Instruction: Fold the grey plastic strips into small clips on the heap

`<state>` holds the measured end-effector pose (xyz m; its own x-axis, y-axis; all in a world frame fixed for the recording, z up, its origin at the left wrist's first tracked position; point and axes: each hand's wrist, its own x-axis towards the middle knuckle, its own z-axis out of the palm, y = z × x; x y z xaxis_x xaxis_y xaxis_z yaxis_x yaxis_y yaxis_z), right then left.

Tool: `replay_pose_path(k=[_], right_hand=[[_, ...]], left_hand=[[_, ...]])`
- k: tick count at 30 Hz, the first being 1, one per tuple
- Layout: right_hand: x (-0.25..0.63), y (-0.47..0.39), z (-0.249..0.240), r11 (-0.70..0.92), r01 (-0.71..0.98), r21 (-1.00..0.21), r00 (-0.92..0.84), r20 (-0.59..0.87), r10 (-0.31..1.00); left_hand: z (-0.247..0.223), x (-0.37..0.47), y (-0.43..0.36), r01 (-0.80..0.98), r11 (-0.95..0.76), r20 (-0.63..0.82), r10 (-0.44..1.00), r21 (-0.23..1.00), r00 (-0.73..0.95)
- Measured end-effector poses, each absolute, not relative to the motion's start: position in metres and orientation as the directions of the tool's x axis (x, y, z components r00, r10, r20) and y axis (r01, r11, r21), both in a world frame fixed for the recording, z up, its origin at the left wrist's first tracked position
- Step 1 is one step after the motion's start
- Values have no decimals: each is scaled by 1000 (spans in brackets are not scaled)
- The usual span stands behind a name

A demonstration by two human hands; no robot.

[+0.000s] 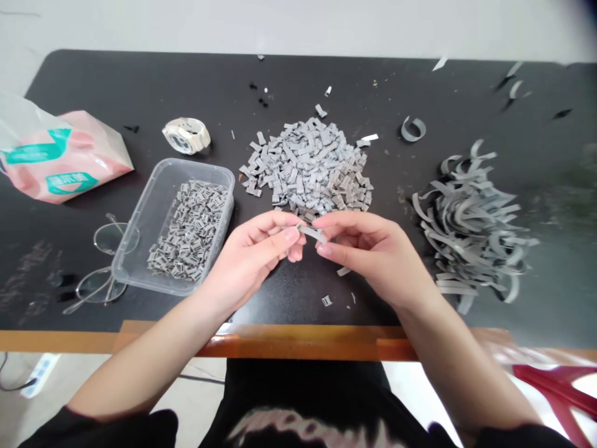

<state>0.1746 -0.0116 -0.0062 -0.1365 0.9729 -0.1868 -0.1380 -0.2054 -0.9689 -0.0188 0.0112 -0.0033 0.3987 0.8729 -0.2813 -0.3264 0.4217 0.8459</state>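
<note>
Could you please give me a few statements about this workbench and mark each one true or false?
1. The left hand and right hand hold one bent grey strip between them. True.
2. The white wristwatch lies inside the clear plastic box. False: it lies on the black tabletop, beyond the box.
3. The thin-framed round glasses are left of the box. True.
4. The pile of curled grey strips is left of the heap of small grey pieces. False: it is to the right.
</note>
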Motion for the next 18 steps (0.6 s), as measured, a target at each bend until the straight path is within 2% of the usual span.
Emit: replay_pose_path(k=[3,5,11,18], right_hand=[[170,-14,-7,-190,-222,-956,-130,-164,978],[169,-15,-7,-201,-280,-939,-166,-158,973],[172,-12,-3,-303,-358,-883,-288,-205,936],[169,-13,-1,-423,-371,-827,-267,-341,901]], left_hand=[[-5,-17,10,-340,513,-327,817,789,475],[-5,-16,8,-336,515,-320,811,789,490],[-4,-15,1,-310,305,-148,885,900,441],[0,-14,1,-155,86,-15,910,984,415]])
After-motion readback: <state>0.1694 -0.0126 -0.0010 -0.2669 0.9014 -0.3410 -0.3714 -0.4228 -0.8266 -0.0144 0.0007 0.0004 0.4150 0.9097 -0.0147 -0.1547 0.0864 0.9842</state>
